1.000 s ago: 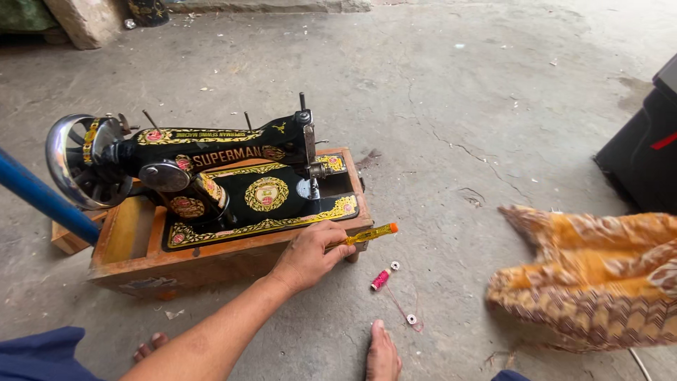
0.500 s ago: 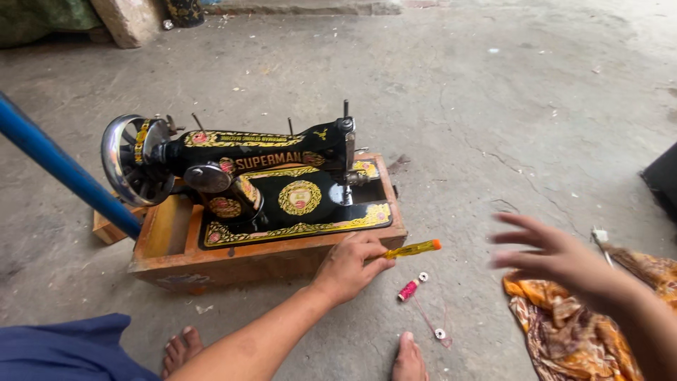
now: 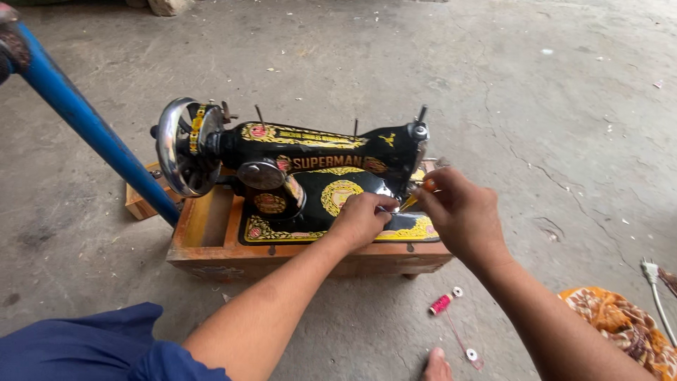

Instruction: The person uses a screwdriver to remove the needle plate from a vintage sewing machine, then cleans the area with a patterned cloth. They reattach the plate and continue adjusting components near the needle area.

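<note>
A black sewing machine with gold ornament stands on a wooden base on the concrete floor. Both my hands meet at its needle end. My left hand rests curled on the machine bed, fingers pinched at the thin front end of a yellow-orange screwdriver. My right hand grips the screwdriver's orange handle just below the machine's head. The needle and presser foot are mostly hidden behind my hands.
A blue pipe slants past the chrome handwheel on the left. A pink thread spool and two small bobbins lie before the base. An orange patterned cloth and a white plug lie at the right. My foot shows at the bottom.
My left hand carried the screwdriver from the base's front edge up to the needle area. My right hand came in from the right and took its handle. The view moved closer.
</note>
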